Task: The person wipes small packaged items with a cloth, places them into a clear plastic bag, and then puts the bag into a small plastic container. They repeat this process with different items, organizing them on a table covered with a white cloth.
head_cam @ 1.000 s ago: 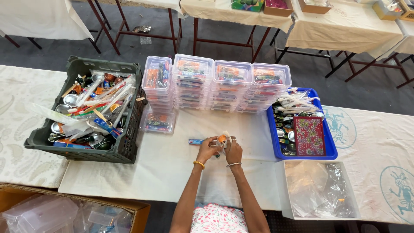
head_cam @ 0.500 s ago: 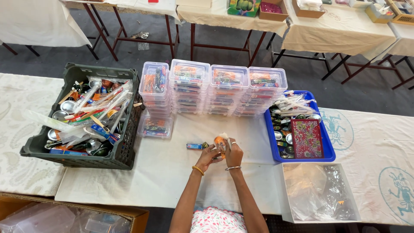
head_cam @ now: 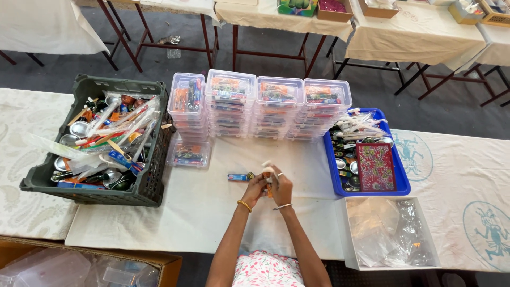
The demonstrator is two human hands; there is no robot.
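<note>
Both hands are bunched together over the middle of the white-clothed worktop (head_cam: 212, 223), about halfway between its near edge and the stacks. The left hand (head_cam: 256, 187) and right hand (head_cam: 280, 183) touch each other, fingers curled shut around a small pale item (head_cam: 267, 167) with a bit of orange showing underneath. It's too small to tell what it is. Forearms come up from the bottom edge and angle inward, wrists close, a gold bangle on the left and a silver one on the right.

Room-wise: just left of the fingers lies a small blue packet (head_cam: 238, 177), close but not touching. Further left there's a bare stretch of cloth, then the dark green crate (head_cam: 141, 188) full of utensils and wrapped stuff. Beyond the fingers sit four stacks of clear lidded boxes (head_cam: 260, 106), with one single clear box (head_cam: 188, 154) lying flat in front of the leftmost stack. To the right, the blue tray (head_cam: 332, 175) is near, and a clear bin (head_cam: 345, 234) with plastic bags sits just below it, near the right elbow. Most open cloth is on the left and toward the near edge.
</note>
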